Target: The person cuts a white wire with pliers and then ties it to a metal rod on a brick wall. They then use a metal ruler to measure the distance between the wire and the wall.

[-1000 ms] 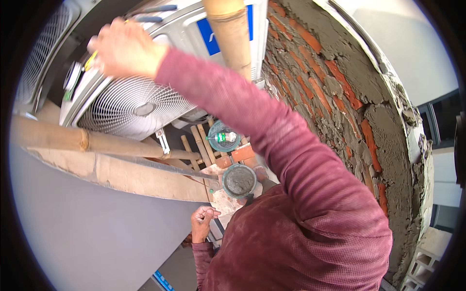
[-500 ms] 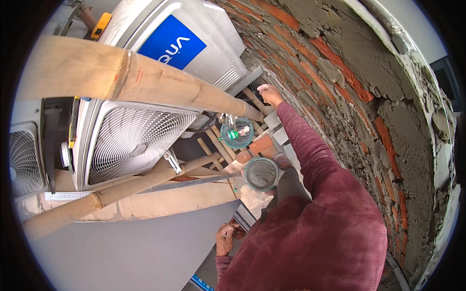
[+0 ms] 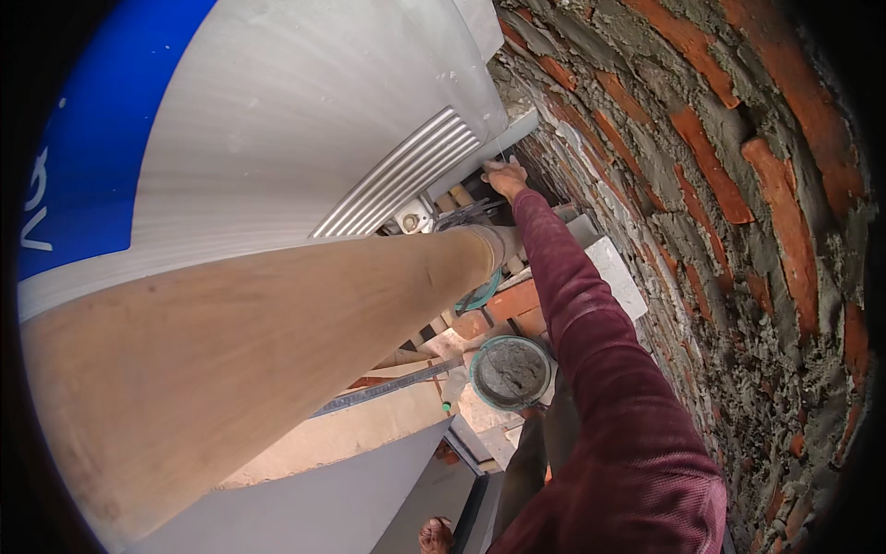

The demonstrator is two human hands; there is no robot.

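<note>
R hand [image 3: 505, 175] part-curled, can't tell if gripping, w/ what looks like a thin cord [image 3: 499, 148] just beyond it, prob. light, limp, best pinched btwn thumb & index; L hand [image 3: 436, 535] curled, contents unclear.

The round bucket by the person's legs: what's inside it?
Inside the bucket, a grey, mortar-like mix with an uneven surface shows. It covers the bottom, which cannot be seen.

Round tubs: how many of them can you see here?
2. One tub, with grey mix in it, is left of the maroon sleeve; a second, teal tub is partly hidden behind the bamboo pole. The pole may hide more.
</note>
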